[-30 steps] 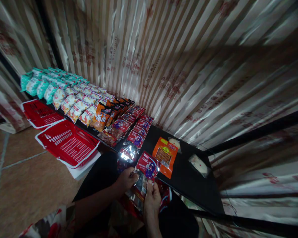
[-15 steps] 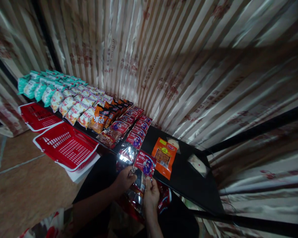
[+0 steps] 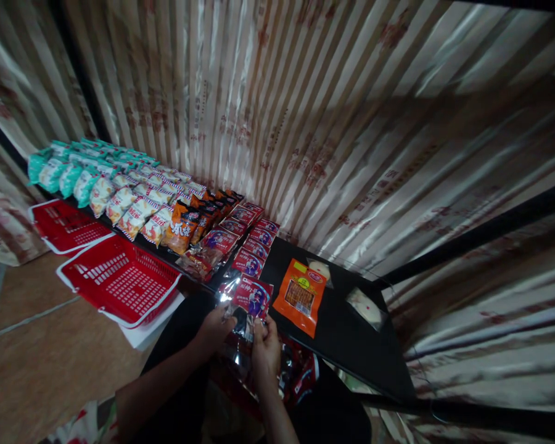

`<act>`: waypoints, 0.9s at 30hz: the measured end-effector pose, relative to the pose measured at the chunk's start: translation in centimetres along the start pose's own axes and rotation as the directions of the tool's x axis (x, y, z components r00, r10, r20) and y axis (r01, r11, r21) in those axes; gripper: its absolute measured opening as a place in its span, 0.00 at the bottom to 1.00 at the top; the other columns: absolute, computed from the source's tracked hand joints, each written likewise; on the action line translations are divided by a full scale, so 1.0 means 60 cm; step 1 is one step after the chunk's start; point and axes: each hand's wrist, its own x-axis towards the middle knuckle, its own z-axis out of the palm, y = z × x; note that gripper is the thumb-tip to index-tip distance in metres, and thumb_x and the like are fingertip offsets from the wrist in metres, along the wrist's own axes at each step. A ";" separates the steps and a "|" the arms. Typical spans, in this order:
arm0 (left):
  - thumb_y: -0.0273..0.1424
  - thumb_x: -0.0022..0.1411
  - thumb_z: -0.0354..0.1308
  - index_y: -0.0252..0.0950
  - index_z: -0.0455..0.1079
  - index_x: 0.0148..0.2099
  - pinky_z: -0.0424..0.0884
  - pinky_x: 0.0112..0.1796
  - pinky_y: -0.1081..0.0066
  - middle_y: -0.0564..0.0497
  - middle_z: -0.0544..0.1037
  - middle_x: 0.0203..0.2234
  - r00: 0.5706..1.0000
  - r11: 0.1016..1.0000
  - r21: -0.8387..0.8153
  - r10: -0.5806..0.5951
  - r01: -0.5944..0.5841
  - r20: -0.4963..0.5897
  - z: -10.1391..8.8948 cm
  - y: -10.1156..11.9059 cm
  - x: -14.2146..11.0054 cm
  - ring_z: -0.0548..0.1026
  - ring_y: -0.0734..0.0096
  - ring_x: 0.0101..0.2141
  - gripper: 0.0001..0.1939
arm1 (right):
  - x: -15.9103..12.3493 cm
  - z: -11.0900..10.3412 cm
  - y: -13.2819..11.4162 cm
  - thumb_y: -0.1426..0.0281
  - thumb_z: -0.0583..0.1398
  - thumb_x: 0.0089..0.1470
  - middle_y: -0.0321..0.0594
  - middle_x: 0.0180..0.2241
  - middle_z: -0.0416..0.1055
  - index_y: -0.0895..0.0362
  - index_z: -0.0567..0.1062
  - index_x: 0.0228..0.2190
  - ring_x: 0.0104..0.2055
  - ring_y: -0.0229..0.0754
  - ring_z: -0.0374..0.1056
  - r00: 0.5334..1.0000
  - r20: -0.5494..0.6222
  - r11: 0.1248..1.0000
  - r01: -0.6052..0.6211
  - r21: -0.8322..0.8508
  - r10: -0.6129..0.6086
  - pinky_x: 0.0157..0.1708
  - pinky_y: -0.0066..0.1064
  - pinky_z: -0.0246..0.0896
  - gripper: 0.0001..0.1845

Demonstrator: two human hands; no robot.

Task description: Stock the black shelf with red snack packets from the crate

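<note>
Between my two hands is a red snack packet (image 3: 255, 295) with a clear lower part and white lettering. My left hand (image 3: 216, 328) pinches its left side, and my right hand (image 3: 265, 346) grips its lower right edge with the thumb on top. More shiny red packets (image 3: 305, 377) lie in my lap beneath the hands. Just beyond the held packet, a column of similar red packets (image 3: 248, 262) overlaps on the black table (image 3: 351, 361). An orange snack bag (image 3: 300, 295) lies flat to the right of my right hand.
Rows of orange bags (image 3: 181, 228), white bags (image 3: 141, 216) and green bags (image 3: 50, 172) stand along the table's left. Two red baskets (image 3: 120, 277) sit below its left edge. Two clear-wrapped pale items (image 3: 366, 307) lie at the right. A striped curtain (image 3: 259, 92) hangs behind.
Both hands have moved slightly left with the red packet, bringing it nearer the column of red packets. The view has shifted a little.
</note>
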 end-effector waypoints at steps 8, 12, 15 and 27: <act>0.33 0.50 0.51 0.33 0.62 0.51 0.67 0.42 0.69 0.47 0.75 0.41 0.994 0.989 0.099 0.106 -0.110 0.041 -0.047 -0.005 -0.031 0.73 0.63 0.41 0.24 | -0.032 0.017 -0.007 0.53 0.55 0.46 0.38 0.29 0.75 0.58 0.69 0.41 0.29 0.42 0.70 0.997 0.079 0.998 0.020 -0.054 -0.016 0.30 0.30 0.63 0.26; 0.36 0.50 0.52 0.32 0.61 0.52 0.66 0.45 0.67 0.45 0.74 0.44 0.996 0.991 0.096 0.089 -0.090 0.016 -0.055 -0.002 -0.056 0.72 0.61 0.44 0.26 | -0.047 0.015 -0.004 0.54 0.55 0.48 0.38 0.33 0.75 0.55 0.70 0.41 0.34 0.43 0.70 0.995 0.098 0.989 0.040 -0.139 -0.027 0.33 0.31 0.63 0.22; 0.37 0.48 0.55 0.32 0.62 0.51 0.66 0.45 0.66 0.43 0.74 0.45 1.000 0.996 0.085 0.024 -0.022 -0.020 -0.057 -0.009 -0.077 0.72 0.59 0.45 0.28 | -0.059 0.010 0.015 0.53 0.56 0.48 0.41 0.37 0.75 0.54 0.71 0.40 0.39 0.46 0.70 0.998 0.049 0.976 0.043 -0.212 -0.034 0.37 0.33 0.62 0.22; 0.36 0.51 0.53 0.32 0.58 0.55 0.68 0.43 0.67 0.44 0.75 0.42 0.996 0.992 0.084 0.092 -0.091 -0.013 -0.043 0.005 -0.063 0.73 0.61 0.42 0.29 | -0.041 0.006 -0.007 0.54 0.53 0.50 0.41 0.36 0.75 0.56 0.70 0.43 0.37 0.44 0.70 0.991 0.110 0.986 0.087 -0.142 -0.072 0.36 0.32 0.63 0.24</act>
